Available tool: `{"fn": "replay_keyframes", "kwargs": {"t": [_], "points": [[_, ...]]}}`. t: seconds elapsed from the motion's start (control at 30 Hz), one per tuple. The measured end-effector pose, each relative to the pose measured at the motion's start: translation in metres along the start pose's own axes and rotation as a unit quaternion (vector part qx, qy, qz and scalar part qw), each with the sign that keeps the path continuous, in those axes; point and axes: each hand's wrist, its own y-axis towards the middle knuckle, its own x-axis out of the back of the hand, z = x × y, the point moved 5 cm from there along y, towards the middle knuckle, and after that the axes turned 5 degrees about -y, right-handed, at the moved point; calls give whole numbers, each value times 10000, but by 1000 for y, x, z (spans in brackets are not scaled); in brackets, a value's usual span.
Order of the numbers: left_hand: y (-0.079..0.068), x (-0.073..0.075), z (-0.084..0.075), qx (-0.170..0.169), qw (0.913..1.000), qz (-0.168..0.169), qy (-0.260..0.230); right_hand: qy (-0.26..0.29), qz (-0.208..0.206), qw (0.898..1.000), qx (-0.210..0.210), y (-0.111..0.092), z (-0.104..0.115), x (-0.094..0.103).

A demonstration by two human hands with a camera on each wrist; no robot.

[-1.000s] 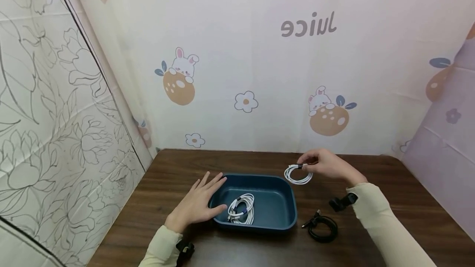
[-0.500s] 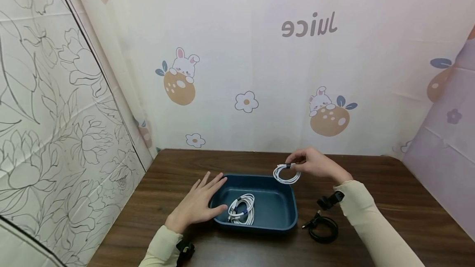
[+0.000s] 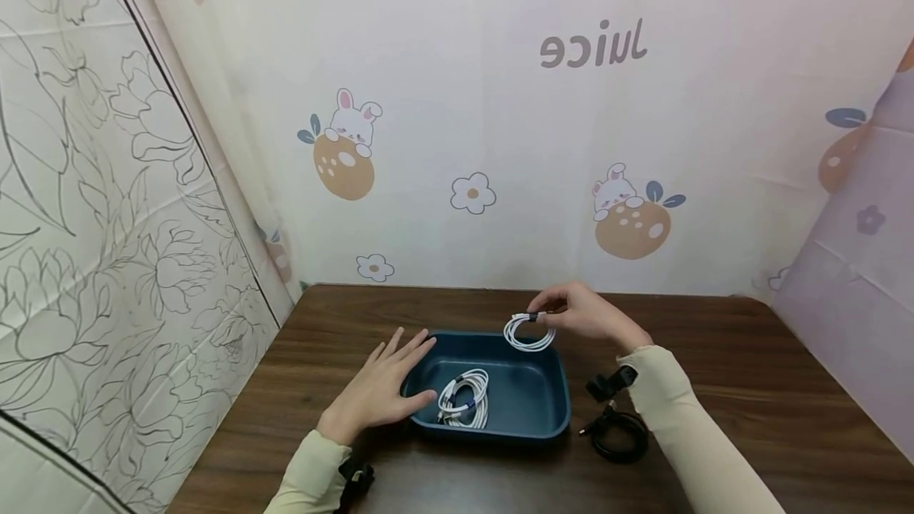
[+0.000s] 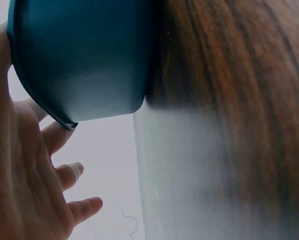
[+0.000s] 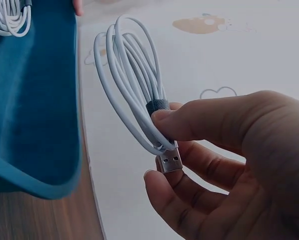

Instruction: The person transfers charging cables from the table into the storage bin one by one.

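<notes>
Between thumb and fingers, my right hand (image 3: 587, 314) pinches a coiled white USB cable (image 3: 527, 335) at its dark tie. In the head view the coil hangs over the back right part of a dark blue tray (image 3: 528, 436). Its metal USB plug shows below the thumb in the right wrist view. My left hand (image 3: 382, 387) rests on the tray's left rim with fingers spread and straight. Inside the tray, at the left, lie coiled white cables (image 3: 464, 400) with a dark tie; I cannot tell how many.
A coiled black cable (image 3: 620, 439) lies on the brown wooden table (image 3: 685, 339), right of the tray and close to the right wrist's camera (image 3: 610, 383). Behind the table hangs a printed curtain (image 3: 471, 101).
My right hand has moved left, carrying the white USB cable from right of the tray to above its back right part. The left hand and the tray have stayed in place.
</notes>
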Motion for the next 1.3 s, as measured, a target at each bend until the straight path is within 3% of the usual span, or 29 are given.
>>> {"fn": "replay_keyframes", "kwargs": {"t": [0.8,1.3], "points": [[1,0,0,-32,10000,-63,-16,252,10,9994,241,19,17,-22],[2,-2,3,-15,10000,-77,-26,515,227,9976,397,35,25,-49]]}}
